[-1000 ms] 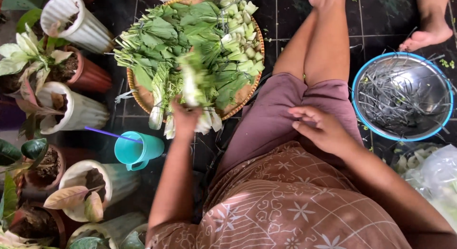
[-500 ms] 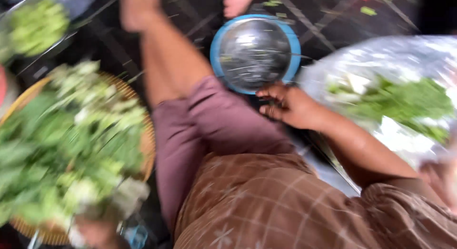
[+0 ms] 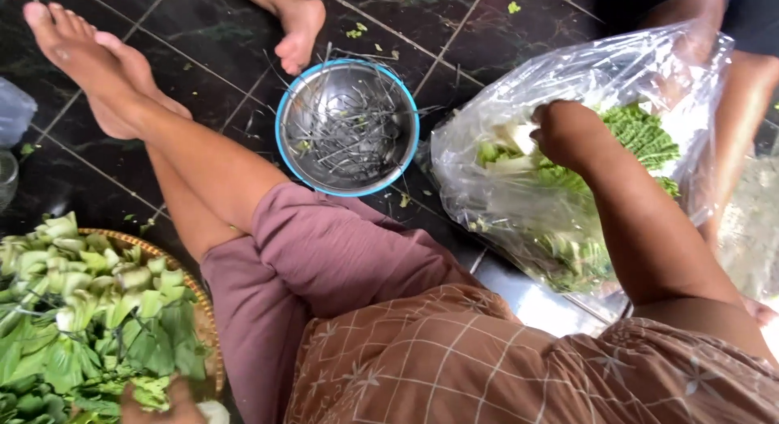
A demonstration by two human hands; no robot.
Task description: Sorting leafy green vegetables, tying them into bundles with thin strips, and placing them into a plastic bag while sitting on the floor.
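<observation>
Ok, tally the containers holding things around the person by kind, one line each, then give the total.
Woven basket tray of leafy greens, left hand at its edge: 1
Metal bowl with a blue rim, holding thin stems: 1
Clear plastic bag of greens, right hand reaching inside: 1
Total: 3

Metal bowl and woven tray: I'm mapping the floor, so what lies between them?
In the head view, the person's bent legs in mauve shorts lie between the bowl and the tray.
</observation>
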